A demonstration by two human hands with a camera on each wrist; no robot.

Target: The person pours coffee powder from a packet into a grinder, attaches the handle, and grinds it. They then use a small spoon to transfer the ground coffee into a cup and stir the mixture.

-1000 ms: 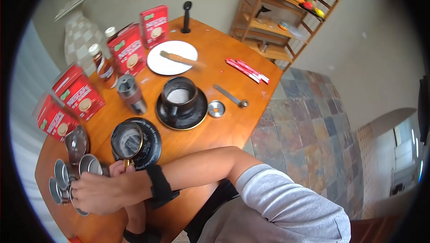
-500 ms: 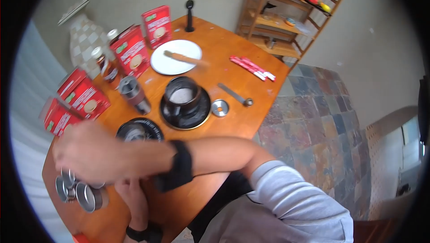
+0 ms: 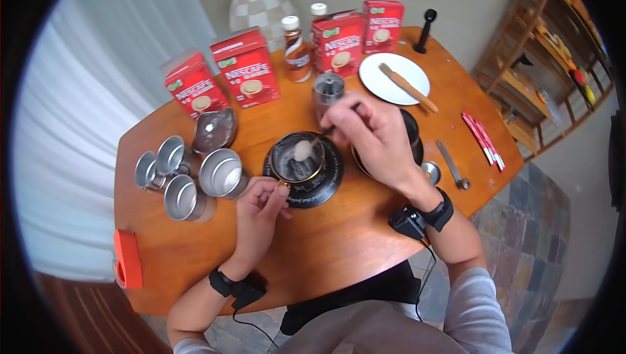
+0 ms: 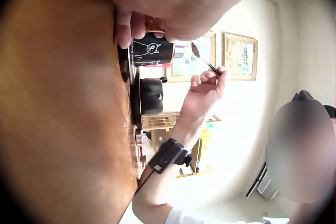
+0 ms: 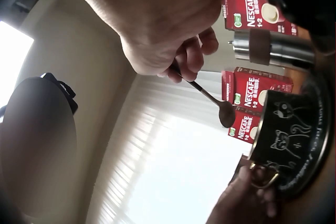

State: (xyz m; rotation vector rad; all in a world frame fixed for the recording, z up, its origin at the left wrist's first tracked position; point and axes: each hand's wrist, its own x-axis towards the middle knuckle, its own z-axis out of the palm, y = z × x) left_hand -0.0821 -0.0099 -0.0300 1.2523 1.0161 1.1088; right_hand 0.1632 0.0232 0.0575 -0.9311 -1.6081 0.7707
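My left hand (image 3: pixel 257 214) pinches the gold handle of a black cup (image 5: pixel 283 129) with white cat drawings. The cup stands on a black saucer (image 3: pixel 331 181) with white lettering. Above the cup, my right hand (image 3: pixel 375 139) holds a spoon (image 5: pixel 227 115) by its thin dark handle. The spoon's bowl hangs over the cup's mouth in the head view and shows clear of the rim in the right wrist view. Pale residue coats the cup's inside. Behind the right hand, a second black cup (image 4: pixel 152 97) on its saucer is partly hidden.
Several steel cups (image 3: pixel 184 197) and a shiny dish (image 3: pixel 214 130) stand left. Red Nescafe boxes (image 3: pixel 246 70), a bottle (image 3: pixel 297 54) and a steel cylinder (image 3: pixel 327 87) line the back. A brush (image 3: pixel 409 87) lies on a white plate (image 3: pixel 372 83); red sticks (image 3: pixel 482 140) lie at right.
My right hand has swung from over the steel cups to the right, beside the black cup, where the spoon now shows. My left hand remains by the handle. The head view has turned left.
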